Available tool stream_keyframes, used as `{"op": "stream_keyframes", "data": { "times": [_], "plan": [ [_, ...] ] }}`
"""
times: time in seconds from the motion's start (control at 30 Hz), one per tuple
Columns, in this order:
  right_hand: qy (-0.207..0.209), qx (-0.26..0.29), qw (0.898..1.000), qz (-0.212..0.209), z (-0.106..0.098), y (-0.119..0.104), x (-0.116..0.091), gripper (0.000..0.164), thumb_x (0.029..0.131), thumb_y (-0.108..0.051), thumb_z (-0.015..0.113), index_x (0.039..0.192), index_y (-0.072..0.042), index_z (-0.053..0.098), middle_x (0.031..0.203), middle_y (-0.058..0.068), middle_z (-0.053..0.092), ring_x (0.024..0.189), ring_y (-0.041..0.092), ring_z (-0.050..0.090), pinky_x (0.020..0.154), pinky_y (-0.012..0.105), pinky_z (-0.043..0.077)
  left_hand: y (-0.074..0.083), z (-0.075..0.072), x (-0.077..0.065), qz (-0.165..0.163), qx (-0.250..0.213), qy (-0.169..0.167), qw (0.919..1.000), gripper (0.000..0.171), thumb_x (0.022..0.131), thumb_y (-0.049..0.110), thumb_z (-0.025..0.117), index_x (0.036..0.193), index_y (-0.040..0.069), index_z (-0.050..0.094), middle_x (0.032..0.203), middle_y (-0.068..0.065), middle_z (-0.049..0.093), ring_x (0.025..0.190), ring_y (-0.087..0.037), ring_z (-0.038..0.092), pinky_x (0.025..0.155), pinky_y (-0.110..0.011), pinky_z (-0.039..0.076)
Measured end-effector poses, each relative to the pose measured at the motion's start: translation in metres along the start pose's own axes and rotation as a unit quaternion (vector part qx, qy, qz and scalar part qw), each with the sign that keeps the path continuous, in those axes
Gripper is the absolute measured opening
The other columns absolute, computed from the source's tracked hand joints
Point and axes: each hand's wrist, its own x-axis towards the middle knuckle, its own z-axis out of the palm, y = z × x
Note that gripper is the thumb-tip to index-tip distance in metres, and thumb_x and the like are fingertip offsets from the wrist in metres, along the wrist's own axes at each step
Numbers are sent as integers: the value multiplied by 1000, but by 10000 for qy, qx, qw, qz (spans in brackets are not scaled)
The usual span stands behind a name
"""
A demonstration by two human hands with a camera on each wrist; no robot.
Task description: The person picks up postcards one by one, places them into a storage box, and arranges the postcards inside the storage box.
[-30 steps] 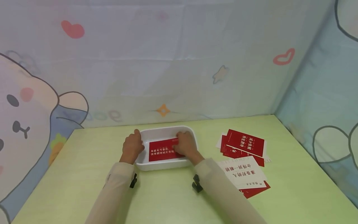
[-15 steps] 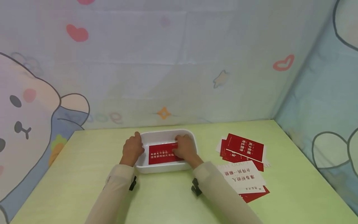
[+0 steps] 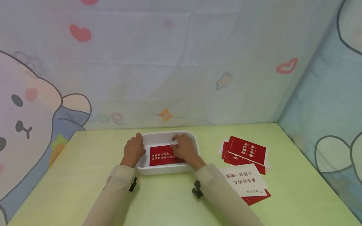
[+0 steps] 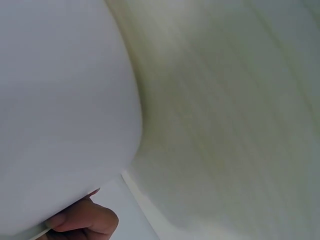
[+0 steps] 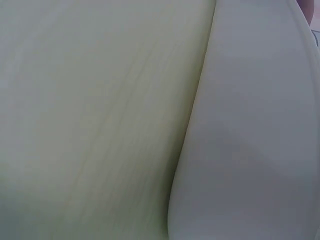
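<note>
Left grip (image 3: 134,151) holding white tray (image 3: 161,170), right grip (image 3: 185,148) parted over red card (image 3: 160,156), lettered “值得期待”

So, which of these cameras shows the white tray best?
The head view: it shows the white tray from above, nearly whole, with the left hand and right hand hiding parts. The left wrist view shows only outer wall and some edge; the right wrist view, outer wall and a strip of rim.

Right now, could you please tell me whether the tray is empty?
Not empty: a red card lies inside the white tray, partly covered by the right hand.
</note>
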Motion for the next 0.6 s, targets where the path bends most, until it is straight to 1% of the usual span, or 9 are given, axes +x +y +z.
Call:
{"op": "stream_keyframes", "data": {
  "times": [0.1,0.17,0.27,0.47,0.6],
  "plan": [
    [-99,70,9999,-110,0,-2,-1,28,91,-23,63,113,-6,67,110,17,66,104,33,61,95,44,48,0,-1,-1,-33,-71,-103,9999,43,86,6,67,120,-6,45,103,-26,65,85,-36,67,72,-46,58],
    [-203,16,9997,-153,-1,-3,-1,30,92,-26,61,115,-9,67,114,16,65,107,32,61,96,43,48,-1,-1,-2,-50,-124,-136,9998,43,86,6,67,121,-6,45,104,-26,65,85,-36,67,71,-45,58],
    [-283,-155,9991,-290,-5,-6,0,31,92,-28,60,117,-12,67,116,13,65,109,30,61,96,42,49,-1,-1,-3,-49,-154,-120,9998,44,86,6,66,122,-6,45,104,-26,65,85,-36,67,72,-45,58],
    [-365,-603,9963,-497,-17,-13,1,31,91,-31,56,118,-20,67,112,9,64,101,29,60,88,41,49,-2,0,1,-57,-145,-126,9998,48,86,6,67,125,-6,43,106,-27,65,86,-36,68,73,-46,59],
    [-450,-949,9923,-661,-23,-16,1,30,91,-34,55,117,-25,67,118,6,63,104,27,57,88,39,48,-1,0,2,-55,-141,-152,9998,49,85,6,67,126,-6,43,106,-27,65,87,-36,68,72,-46,58]
  ]
}}
